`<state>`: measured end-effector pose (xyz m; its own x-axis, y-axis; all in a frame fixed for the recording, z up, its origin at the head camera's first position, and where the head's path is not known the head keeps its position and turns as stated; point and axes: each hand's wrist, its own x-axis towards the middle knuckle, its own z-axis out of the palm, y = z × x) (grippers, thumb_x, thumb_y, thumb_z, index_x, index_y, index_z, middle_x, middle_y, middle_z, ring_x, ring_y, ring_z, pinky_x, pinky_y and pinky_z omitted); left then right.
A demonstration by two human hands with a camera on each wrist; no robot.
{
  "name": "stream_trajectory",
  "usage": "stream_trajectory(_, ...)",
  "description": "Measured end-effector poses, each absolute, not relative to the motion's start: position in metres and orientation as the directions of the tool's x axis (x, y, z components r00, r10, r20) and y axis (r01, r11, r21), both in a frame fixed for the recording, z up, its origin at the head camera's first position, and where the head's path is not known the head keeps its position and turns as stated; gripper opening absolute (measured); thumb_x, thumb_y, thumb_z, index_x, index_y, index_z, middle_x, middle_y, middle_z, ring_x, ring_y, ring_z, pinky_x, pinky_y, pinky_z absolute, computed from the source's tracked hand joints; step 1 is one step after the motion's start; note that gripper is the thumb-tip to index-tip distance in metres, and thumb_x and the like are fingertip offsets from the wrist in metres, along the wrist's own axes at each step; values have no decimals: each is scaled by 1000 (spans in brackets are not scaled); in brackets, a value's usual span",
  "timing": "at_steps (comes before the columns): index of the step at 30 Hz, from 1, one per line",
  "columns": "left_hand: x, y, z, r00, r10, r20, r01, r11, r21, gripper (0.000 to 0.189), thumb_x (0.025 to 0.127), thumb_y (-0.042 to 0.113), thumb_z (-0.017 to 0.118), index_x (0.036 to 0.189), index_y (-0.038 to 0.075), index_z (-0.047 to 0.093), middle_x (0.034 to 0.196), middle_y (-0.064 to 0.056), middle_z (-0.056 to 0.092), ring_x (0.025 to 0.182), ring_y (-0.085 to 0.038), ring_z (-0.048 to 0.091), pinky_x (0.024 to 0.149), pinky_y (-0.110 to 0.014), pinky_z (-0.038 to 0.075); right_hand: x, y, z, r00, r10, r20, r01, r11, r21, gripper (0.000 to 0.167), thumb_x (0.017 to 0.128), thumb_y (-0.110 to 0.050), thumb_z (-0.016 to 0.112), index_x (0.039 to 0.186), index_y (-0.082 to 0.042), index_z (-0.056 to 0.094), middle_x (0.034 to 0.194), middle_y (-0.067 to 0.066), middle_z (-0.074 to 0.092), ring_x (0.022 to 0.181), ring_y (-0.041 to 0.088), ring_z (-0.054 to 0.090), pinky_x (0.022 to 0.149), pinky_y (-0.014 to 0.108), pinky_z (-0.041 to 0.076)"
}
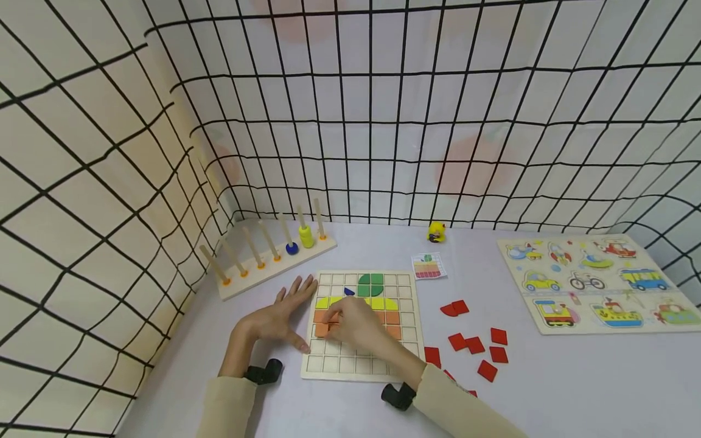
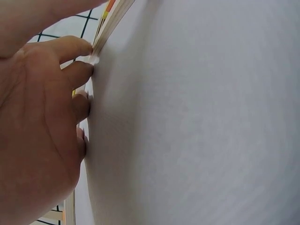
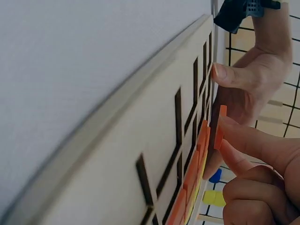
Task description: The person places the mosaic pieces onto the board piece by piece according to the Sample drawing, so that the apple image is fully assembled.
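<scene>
Between right fingers sits an orange tile — pinched.

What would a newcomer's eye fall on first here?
Probably the wooden grid board, low in the middle of the head view, where the right hand pinches an orange tile above it. Next, the loose red tiles scattered to the board's right, and the colourful vehicle puzzle at far right.
</scene>
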<state>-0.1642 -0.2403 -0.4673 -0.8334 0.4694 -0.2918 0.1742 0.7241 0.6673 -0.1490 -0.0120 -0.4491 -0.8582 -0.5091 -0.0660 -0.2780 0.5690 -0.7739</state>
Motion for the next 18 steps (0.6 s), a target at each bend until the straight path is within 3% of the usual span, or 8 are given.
stream_trajectory(4,-165,-240,-467,-832,473,-288,173,716,676,138,63,28,99,168,15,11,177,-8,-4,162,-34,-15,130,-62,-10,-150,-17,-452,-866,-494,-74,-270,588,-763,18,78,-6,88,94,-9,81,95,3,73,70,10,48,57,19,37)
stream_trajectory(10,-165,-239,-466,-830,475,-293,167,712,682,139,63,28,99,168,15,10,176,-8,-5,162,-35,-16,130,-62,-11,-152,-20,-456,-873,-484,-65,-272,591,-760,19,77,-7,89,94,-9,81,84,3,70,65,9,46,52,19,34)
stream_trajectory(18,-165,-241,-466,-825,485,-288,174,704,688,139,63,27,99,168,13,9,176,-9,-5,162,-35,-16,130,-62,-11,-153,-22,-456,-873,-482,-68,-266,589,-763,19,74,-7,91,90,-11,81,91,1,75,73,11,52,59,21,41)
